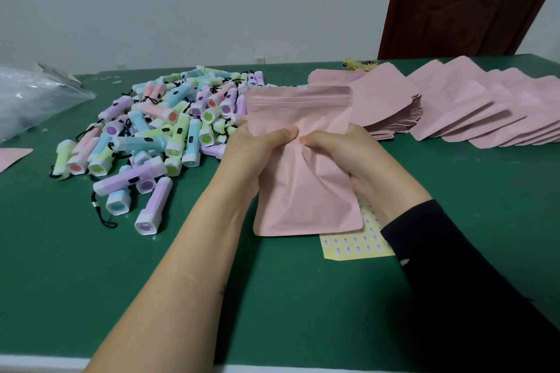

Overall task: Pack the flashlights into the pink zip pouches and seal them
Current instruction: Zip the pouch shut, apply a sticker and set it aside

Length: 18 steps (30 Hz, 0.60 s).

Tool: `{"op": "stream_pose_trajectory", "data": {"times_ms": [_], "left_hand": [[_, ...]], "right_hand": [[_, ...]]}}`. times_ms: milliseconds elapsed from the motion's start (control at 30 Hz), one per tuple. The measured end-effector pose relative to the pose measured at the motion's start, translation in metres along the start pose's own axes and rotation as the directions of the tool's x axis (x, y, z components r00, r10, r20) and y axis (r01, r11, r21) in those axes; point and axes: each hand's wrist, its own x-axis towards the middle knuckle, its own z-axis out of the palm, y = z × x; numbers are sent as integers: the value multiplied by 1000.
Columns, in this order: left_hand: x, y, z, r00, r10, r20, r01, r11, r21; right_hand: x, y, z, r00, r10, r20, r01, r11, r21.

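The left hand and right hand each pinch the middle of a puffed pink pouch just right of the flashlights, likely mid-packing; next its far zip needs pressing shut.

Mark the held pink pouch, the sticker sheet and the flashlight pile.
held pink pouch (306, 190): head view, middle of its front panel.
sticker sheet (354, 247): head view, yellow strip below the pouch.
flashlight pile (172, 117): head view, orange-lensed flashlight mid-pile.
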Motion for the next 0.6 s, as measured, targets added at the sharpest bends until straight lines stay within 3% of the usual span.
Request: {"op": "stream_pose_trajectory", "data": {"times_ms": [233, 600], "left_hand": [[4, 9, -15, 997, 60, -46, -63, 996, -65], [8, 8, -20, 964, 205, -168, -195, 978, 76]], "right_hand": [[-6, -7, 11, 1000, 17, 6, -16, 998, -56], [-9, -8, 14, 999, -29, -33, 25, 994, -111]]}}
